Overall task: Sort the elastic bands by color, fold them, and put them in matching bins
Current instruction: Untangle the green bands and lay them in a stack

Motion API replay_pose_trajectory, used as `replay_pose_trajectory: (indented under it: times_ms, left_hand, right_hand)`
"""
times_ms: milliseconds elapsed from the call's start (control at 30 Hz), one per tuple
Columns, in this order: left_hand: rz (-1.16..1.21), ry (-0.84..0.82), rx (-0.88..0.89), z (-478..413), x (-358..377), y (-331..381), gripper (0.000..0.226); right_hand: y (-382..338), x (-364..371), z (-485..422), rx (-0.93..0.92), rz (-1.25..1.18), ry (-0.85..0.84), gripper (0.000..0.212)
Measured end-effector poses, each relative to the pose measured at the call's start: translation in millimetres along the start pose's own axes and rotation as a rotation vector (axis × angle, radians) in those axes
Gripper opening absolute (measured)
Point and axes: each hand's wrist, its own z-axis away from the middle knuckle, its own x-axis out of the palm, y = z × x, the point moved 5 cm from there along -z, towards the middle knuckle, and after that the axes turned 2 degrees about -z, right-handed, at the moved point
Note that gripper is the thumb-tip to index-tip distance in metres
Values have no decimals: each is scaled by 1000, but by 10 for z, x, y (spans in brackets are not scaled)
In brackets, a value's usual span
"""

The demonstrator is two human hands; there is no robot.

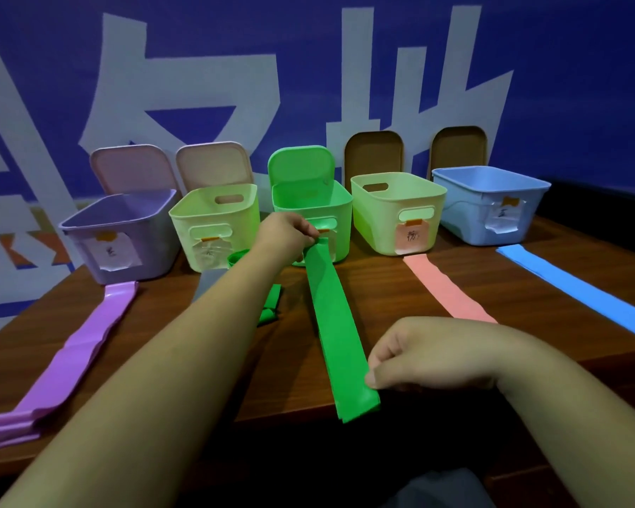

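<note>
**Green band held at both ends**

My left hand (pixel 286 232) is reaching out with its fingers curled, pinching the far end of the green band (pixel 330 324) right in front of the green bin (pixel 310 203). My right hand (pixel 411 355) pinches the near end at the bench (pixel 382 287) edge. The band lies flat, its long axis running away from me, hand to hand. Folded green pieces (pixel 270 306) sit beside my left forearm. There's a purple bin (pixel 125 232) left of the left hand and a blue bin (pixel 492 207) right of it. I can't tell what's inside any bin.
</note>
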Motion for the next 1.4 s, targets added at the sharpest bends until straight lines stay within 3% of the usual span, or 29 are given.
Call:
replay_pose_trajectory:
  times_ms: [200, 500, 800, 1067, 1167, 1400]
  left_hand:
    - [-62, -50, -49, 1, 210, -68, 17]
    - [-52, -24, -145, -106, 375, -287, 12]
    - [-114, -53, -177, -126, 506, -445, 22]
    - [-324, 31, -60, -103, 509, -340, 26]
    - [-384, 26, 28, -106, 384, -182, 17]
    - [-535, -95, 192, 166, -551, 64, 12]
  right_hand:
    - [-61, 25, -68, 38, 147, -22, 26]
    - [-9, 6, -130, 43, 170, 16, 26]
    - [26, 6, -146, 12, 184, 29, 31]
    - [79, -180, -322, 68, 226, 188, 44]
    - [27, -292, -458, 63, 240, 315, 44]
    - [-340, -433, -936, -41, 320, 463, 46]
